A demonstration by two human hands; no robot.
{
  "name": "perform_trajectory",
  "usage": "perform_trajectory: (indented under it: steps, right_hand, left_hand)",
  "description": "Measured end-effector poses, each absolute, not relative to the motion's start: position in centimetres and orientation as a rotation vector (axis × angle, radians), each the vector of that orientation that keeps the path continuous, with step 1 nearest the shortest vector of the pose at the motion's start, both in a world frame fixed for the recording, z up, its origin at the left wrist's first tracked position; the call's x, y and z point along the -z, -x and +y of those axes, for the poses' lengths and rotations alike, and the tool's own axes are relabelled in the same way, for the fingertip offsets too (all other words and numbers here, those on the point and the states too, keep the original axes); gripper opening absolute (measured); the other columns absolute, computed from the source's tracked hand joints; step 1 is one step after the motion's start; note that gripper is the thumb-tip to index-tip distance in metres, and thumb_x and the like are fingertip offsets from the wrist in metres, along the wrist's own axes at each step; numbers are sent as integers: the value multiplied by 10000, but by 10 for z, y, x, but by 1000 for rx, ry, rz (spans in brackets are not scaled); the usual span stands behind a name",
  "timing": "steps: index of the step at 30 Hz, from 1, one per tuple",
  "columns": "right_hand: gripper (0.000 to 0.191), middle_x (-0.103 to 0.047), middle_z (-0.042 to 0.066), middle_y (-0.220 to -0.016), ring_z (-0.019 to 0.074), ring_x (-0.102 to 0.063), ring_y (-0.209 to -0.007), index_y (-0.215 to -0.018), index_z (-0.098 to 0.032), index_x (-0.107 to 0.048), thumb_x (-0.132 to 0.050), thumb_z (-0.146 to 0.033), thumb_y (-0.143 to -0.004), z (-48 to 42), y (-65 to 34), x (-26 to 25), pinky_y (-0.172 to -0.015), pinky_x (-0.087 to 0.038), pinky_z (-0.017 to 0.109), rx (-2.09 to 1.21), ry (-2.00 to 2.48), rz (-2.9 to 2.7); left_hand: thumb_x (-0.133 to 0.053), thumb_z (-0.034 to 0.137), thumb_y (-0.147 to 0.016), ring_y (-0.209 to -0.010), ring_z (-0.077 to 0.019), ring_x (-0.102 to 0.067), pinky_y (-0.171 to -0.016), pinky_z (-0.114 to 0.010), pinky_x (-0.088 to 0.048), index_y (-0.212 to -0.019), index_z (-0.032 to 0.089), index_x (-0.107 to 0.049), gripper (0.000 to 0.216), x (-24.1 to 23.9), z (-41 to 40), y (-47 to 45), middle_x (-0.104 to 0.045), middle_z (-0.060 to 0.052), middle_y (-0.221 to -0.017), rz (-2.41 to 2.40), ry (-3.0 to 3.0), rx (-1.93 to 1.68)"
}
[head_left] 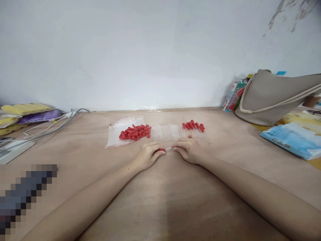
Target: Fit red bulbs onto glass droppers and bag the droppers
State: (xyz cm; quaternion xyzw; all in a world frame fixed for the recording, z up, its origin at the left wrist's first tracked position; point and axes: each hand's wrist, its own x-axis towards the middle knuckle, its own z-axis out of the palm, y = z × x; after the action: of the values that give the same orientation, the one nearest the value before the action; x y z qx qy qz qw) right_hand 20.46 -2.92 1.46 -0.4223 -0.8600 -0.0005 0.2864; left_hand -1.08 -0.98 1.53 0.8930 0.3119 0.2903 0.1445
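Observation:
Pinched in the fingertips of my left hand (147, 156) is a red rubber dropper bulb (164, 150), mostly hidden by the fingers. My right hand (190, 150) is closed on a thin clear dropper tube (169, 149), whose left end meets the bulb; I cannot tell how far it goes in. Behind my left hand, a heap of loose red bulbs (135, 132) lies on a clear plastic bag (114, 135). Beside the heap runs a row of bare clear tubes (165, 132). Tubes with red bulbs on their ends (192, 125) lie just behind my right hand.
A grey drawstring bag (268, 97), a clear bottle (232, 95) and a blue tissue pack (288, 140) stand or lie at right. Cables (56, 129), a white power strip (21, 150) and yellow-and-purple packs (37, 113) are at left. A white wall (150, 57) backs the wooden table (140, 207).

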Motion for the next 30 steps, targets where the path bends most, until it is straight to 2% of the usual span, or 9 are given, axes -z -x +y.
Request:
perform_trajectory:
  steps: [7,17,22,27,30]
  right_hand:
    - [218,-656,9,-725,120,-527,-631,-823,-207,-652,-440,-246,-857,-35,-200,-14,-707,-216,303,164,1178,-2306]
    - [260,-627,-14,-627,89,-458,-550,-651,-164,-554,-417,-241,-858,-33,-195,-12,-706,-189,294,47,1177,-2385]
    - [270,-614,-18,-613,94,-466,-547,-657,-166,-537,-392,-243,-872,-32,-190,-13,-692,-200,291,26,1178,-2422]
    - [240,-629,11,-694,126,-524,-637,-749,-171,-551,-362,-239,-882,-35,-190,-23,-697,-244,287,-24,1227,-2446]
    - [222,-648,22,-777,138,-548,-698,-826,-186,-579,-365,-226,-871,-33,-200,-32,-737,-281,294,-74,1264,-2425]
  left_hand:
    - [-462,289,-851,-701,-128,-546,-654,-245,-419,-866,166,-609,192,-11,-8,11,-611,-32,-781,941,-2652,-827]
    - [-456,286,-848,-729,-140,-543,-664,-252,-427,-880,158,-581,182,-10,-9,10,-599,-43,-797,844,-2689,-789]
    - [-461,261,-844,-739,-142,-543,-669,-256,-427,-892,158,-575,161,-10,-9,9,-602,-44,-807,830,-2697,-816]
    - [-488,284,-831,-714,-138,-534,-655,-260,-428,-871,169,-579,152,-14,-9,9,-584,-32,-782,899,-2655,-857]
    - [-580,345,-764,-684,-130,-519,-612,-253,-442,-1017,179,-533,306,-16,-8,10,-553,-28,-819,987,-2557,-922]
